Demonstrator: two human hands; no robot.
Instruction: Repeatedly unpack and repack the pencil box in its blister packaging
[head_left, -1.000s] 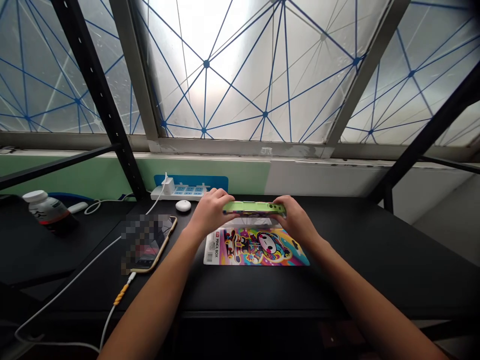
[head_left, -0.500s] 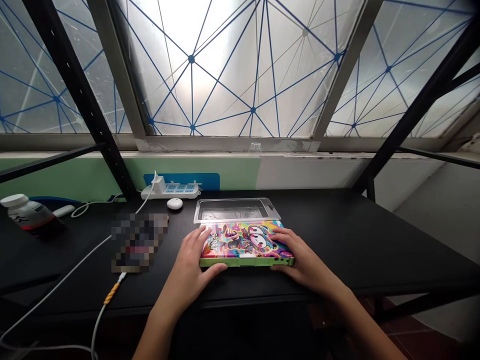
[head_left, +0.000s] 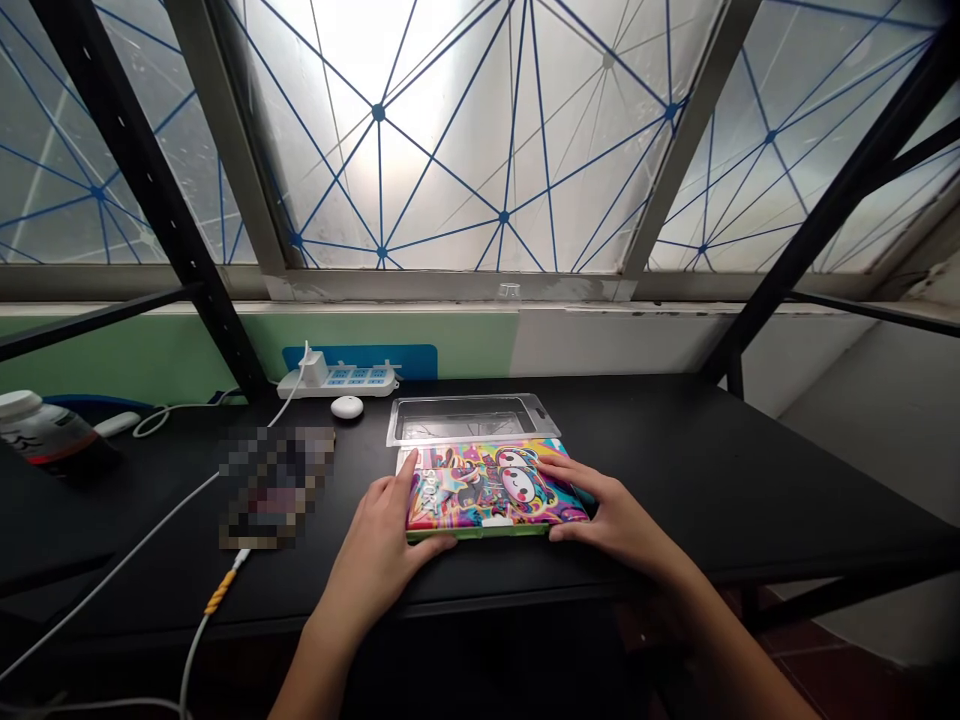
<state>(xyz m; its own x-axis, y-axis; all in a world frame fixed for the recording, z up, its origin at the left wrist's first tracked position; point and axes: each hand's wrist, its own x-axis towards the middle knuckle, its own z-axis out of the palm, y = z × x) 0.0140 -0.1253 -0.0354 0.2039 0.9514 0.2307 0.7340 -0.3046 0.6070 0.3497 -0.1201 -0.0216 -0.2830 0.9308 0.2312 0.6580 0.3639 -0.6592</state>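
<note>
Between my hands lies a brightly printed pencil case (head_left: 491,490) with cartoon faces on its lid and a thin green strip along its near side. My left hand (head_left: 386,525) grips its left end, thumb at the near edge and fingers over the top. At the right end, my right hand (head_left: 600,505) has its fingers across the lid and its thumb by the near corner. Just behind the case is a clear plastic package tray (head_left: 469,420). The case's underside and its contents are hidden.
A phone-like, pixelated object (head_left: 277,488) with a white cable (head_left: 196,650) lies to the left. Behind are a white earbud case (head_left: 347,407) and a power strip (head_left: 337,378). A bottle (head_left: 45,435) stands far left on the black desk (head_left: 712,480). Black shelf posts (head_left: 802,240) flank the window.
The pencil case has tipped slightly, so more of its lid and less of its green near side shows. Both hands have stayed on its ends. The view has shifted slightly.
</note>
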